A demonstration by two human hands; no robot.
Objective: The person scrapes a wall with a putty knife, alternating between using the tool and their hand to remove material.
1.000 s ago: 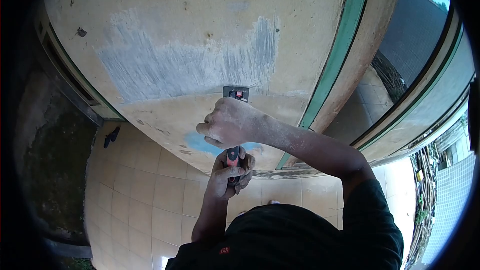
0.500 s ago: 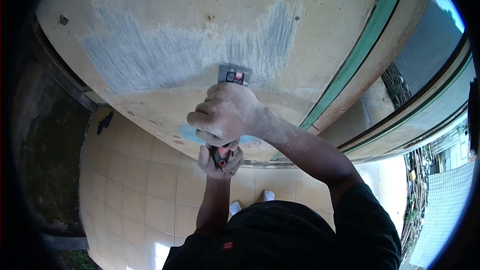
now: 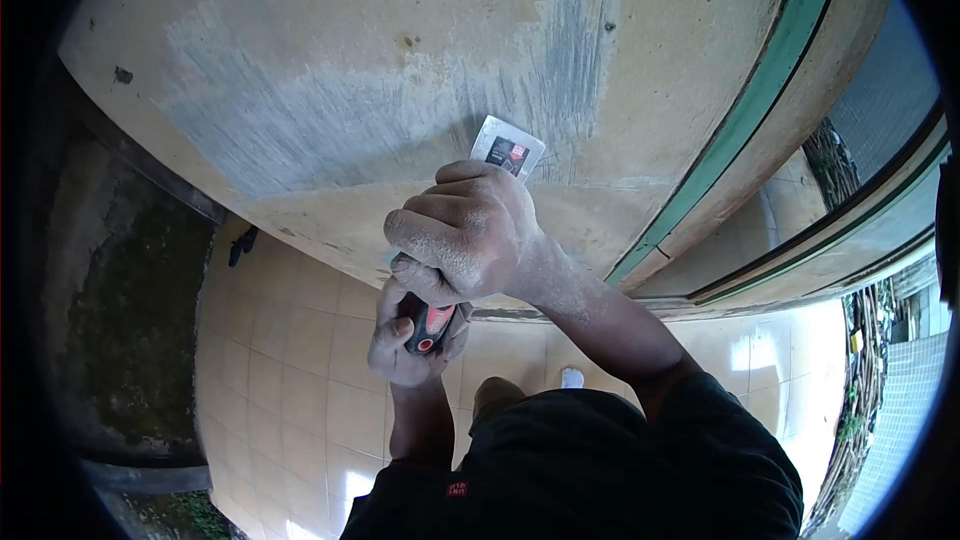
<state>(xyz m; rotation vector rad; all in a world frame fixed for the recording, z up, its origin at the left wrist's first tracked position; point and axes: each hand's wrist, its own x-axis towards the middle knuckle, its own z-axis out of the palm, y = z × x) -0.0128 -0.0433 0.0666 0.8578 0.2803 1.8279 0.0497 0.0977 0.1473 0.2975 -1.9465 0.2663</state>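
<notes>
A scraper (image 3: 508,149) with a broad pale metal blade and a red-and-black handle is in both of my hands. Dusty with pale powder, my right hand (image 3: 465,230) wraps the shaft just below the blade. My left hand (image 3: 405,345) is lower, its fingers curled around the handle's butt end. The blade leans to the right and overlaps the lower edge of a grey scraped patch (image 3: 350,105) on the cream wall (image 3: 660,70). Streaky scratch marks cover that patch.
To the right runs a green frame strip (image 3: 730,110) beside a dark window pane (image 3: 790,190). Below is a tan tiled floor (image 3: 290,370) with a dark sandal (image 3: 242,246) near the wall. A mossy dark strip (image 3: 130,310) borders the tiles on the left.
The scraper has tilted, its blade swinging right and its butt end moving down and left, with both hands still around it. One foot has shifted right, and a knee now shows.
</notes>
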